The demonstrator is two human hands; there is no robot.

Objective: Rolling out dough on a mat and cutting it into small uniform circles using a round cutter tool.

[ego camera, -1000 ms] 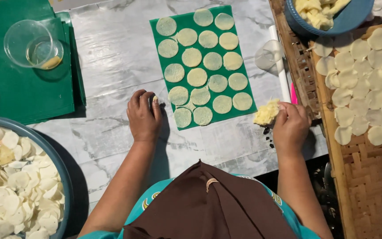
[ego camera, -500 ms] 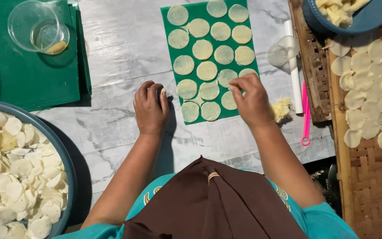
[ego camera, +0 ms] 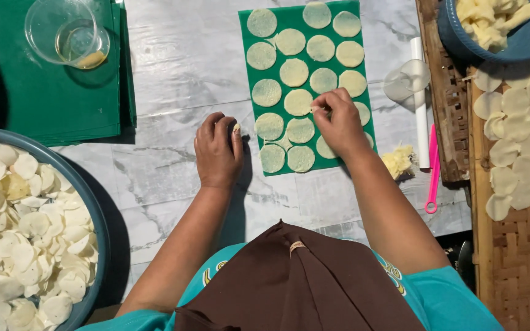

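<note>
Since half a second ago, our right hand (ego camera: 338, 122) has moved toward twelve o'clock, up the green mat (ego camera: 249, 64) to its middle rows; our left hand (ego camera: 218, 150) has stayed put.

- Right hand: fingers pinched together, tips on the pale dough disc (ego camera: 297, 102) at mid-mat; whether anything is held in the pinch, we cannot tell.
- Left hand: curled on the marble worktop (ego camera: 179, 67), just at nine o'clock of the mat, a small bit of dough at the thumb tip.
- Dough discs: rows on the mat, at twelve o'clock of us.
- Dough lump (ego camera: 398, 160): on the worktop, at three o'clock of the mat.
- Pink tool (ego camera: 432, 171): beside the lump.
- Grey basin (ego camera: 96, 214): at eight o'clock, full of white discs.
- Clear cup (ego camera: 69, 34): at ten o'clock, on green sheets.
- Woven tray (ego camera: 522, 257): at three o'clock, carrying discs.
</note>
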